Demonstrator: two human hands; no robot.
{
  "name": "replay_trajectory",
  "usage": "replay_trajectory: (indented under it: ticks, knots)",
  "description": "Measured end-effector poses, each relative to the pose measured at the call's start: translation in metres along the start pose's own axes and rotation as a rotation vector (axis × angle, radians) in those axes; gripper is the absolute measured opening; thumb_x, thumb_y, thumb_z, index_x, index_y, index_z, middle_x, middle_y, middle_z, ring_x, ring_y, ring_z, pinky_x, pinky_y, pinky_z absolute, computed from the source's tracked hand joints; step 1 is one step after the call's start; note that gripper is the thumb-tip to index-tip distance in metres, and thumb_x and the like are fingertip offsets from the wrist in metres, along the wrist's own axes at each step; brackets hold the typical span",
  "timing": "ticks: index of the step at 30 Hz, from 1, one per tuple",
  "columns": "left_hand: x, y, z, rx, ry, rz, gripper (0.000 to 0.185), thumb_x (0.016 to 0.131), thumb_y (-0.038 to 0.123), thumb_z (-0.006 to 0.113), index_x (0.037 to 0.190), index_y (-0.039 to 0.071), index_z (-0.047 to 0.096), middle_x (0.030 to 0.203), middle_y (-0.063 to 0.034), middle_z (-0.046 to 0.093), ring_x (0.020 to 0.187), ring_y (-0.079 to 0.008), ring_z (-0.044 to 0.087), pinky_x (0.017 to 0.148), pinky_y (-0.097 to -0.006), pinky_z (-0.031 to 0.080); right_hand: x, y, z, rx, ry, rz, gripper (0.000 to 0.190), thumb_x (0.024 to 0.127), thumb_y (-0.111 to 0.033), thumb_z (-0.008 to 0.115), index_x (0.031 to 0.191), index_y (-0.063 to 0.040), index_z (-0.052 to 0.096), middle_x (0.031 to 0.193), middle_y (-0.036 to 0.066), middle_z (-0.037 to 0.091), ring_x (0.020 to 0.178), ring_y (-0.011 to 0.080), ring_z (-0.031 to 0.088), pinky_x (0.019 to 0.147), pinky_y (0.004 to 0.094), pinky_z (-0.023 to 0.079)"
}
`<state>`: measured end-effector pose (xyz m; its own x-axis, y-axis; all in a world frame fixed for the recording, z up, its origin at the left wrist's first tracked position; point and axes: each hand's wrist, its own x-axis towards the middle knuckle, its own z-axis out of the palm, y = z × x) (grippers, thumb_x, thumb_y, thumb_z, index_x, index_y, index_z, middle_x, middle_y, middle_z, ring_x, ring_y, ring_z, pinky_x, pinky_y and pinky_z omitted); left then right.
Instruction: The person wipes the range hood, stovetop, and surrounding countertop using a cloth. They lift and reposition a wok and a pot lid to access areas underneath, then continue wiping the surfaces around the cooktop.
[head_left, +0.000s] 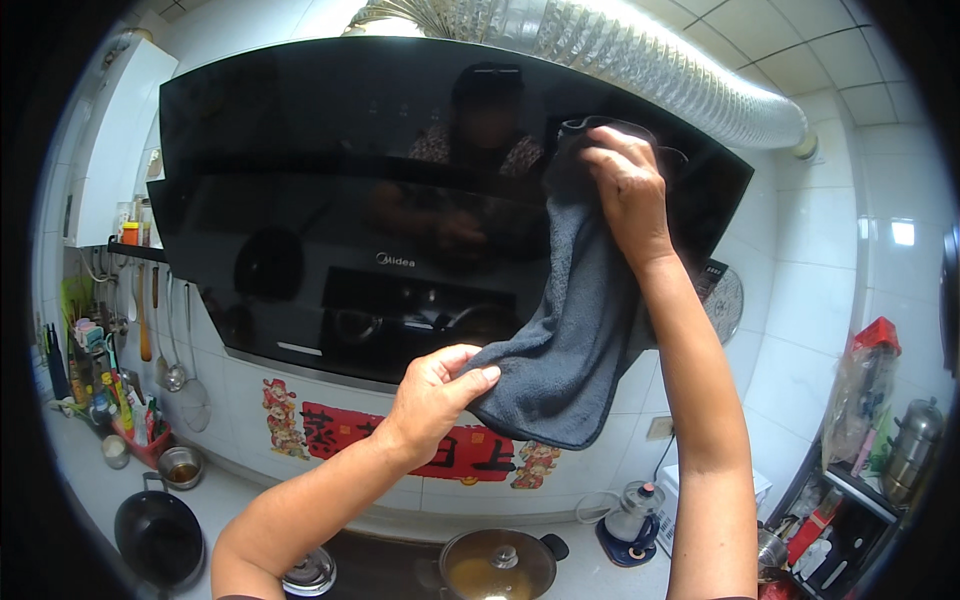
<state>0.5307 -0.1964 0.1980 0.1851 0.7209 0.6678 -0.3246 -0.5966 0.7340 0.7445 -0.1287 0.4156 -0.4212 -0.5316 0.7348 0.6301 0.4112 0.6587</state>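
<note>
A dark grey cloth (577, 322) hangs between my two hands, before the right part of a black glass Midea range hood (337, 210). My right hand (626, 184) grips the cloth's upper edge, high up near the hood's glass. Lower and to the left, my left hand (442, 397) pinches a bottom corner between thumb and fingers. Folds run down the cloth between the two grips. Whether the cloth touches the glass I cannot tell. The glass mirrors a person and the stove.
Below stand a glass-lidded pot (499, 566), a black wok (159, 538), a metal bowl (180, 466) and a glass electric kettle (636, 517). Utensils hang at the left wall. A foil duct (637, 60) crosses above the hood. A shelf rack (862, 491) stands at right.
</note>
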Motion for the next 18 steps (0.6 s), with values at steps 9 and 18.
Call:
replay_trajectory:
  ticks: [9, 18]
  knots:
    - [-0.01, 0.013, -0.023, 0.024, 0.1, 0.013, 0.023, 0.091, 0.012, 0.063, 0.11, -0.001, 0.065, 0.099, -0.0039, 0.068, 0.091, -0.0093, 0.061, 0.087, -0.0247, 0.048, 0.011, 0.011, -0.007, -0.114, -0.128, 0.664, 0.019, 0.079, -0.022, 0.072, 0.084, -0.005, 0.066, 0.071, 0.012, 0.069, 0.064, 0.0256, 0.07, 0.063, 0.0362, 0.056]
    - [-0.014, 0.021, -0.041, 0.035, 0.142, 0.054, 0.017, 0.091, 0.009, 0.061, 0.105, 0.001, 0.064, 0.098, -0.0066, 0.069, 0.088, -0.0119, 0.065, 0.085, -0.0264, 0.052, 0.043, -0.018, 0.004, 0.726, -0.119, 1.014, 0.015, 0.084, -0.011, 0.056, 0.087, -0.002, 0.068, 0.076, 0.009, 0.07, 0.066, 0.018, 0.07, 0.061, 0.0302, 0.055]
